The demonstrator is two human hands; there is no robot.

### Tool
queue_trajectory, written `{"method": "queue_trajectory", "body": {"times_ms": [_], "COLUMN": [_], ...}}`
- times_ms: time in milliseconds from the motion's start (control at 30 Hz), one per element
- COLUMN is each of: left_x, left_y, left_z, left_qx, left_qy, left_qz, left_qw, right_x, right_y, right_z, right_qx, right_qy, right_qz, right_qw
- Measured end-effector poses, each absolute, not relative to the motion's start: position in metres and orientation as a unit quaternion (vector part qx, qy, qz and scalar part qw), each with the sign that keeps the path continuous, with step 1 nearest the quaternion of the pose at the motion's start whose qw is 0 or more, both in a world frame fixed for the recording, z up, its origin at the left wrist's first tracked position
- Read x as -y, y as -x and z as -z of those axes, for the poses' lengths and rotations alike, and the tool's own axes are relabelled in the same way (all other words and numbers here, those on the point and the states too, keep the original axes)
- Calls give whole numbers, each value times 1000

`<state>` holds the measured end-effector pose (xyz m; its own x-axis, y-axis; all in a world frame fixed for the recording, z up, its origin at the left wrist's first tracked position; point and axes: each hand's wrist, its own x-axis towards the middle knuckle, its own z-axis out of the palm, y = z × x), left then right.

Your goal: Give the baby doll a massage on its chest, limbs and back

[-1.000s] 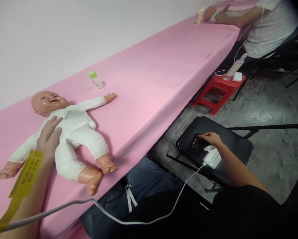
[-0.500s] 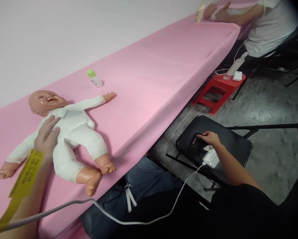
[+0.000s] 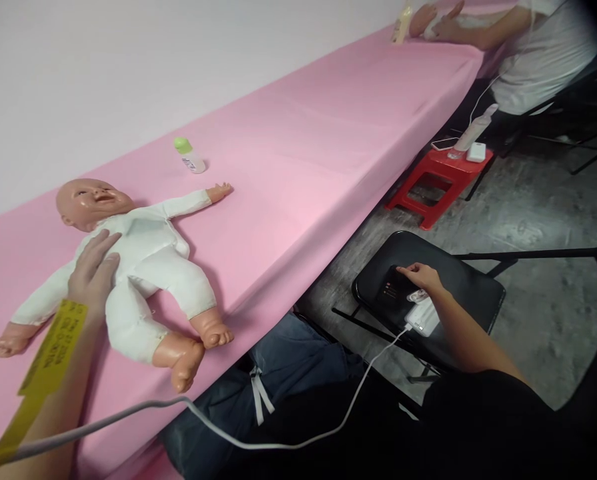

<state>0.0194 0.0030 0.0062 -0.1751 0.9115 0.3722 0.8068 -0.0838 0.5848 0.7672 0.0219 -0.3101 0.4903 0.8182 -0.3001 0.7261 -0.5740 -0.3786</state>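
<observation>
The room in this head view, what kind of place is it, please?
Probably an indoor practice or recording room, not a home: a long pink-covered table against a bare wall, a baby doll under the left hand, folding chairs, and another seated person further along.

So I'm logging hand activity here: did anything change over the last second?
Hardly anything. The left hand lies flat on the doll's chest as before, gripping nothing. The right hand stays on the phone on the black chair, its fingertips shifting only slightly. The doll's apparent small shift matches the whole view's. The green-capped bottle and white cable are unmoved.
</observation>
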Motion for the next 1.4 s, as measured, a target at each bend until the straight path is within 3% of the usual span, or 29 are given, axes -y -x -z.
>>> {"method": "queue_trajectory", "body": {"times_ms": [1400], "left_x": [-4], "left_y": [-13], "left_z": [0], "left_qx": [-660], "left_qy": [-646], "left_qz": [-378], "left_qw": [59], "right_x": [-19], "right_y": [-783], "right_z": [314], "right_qx": [495], "right_qy": [830], "right_qz": [-243], "right_qw": [88]}}
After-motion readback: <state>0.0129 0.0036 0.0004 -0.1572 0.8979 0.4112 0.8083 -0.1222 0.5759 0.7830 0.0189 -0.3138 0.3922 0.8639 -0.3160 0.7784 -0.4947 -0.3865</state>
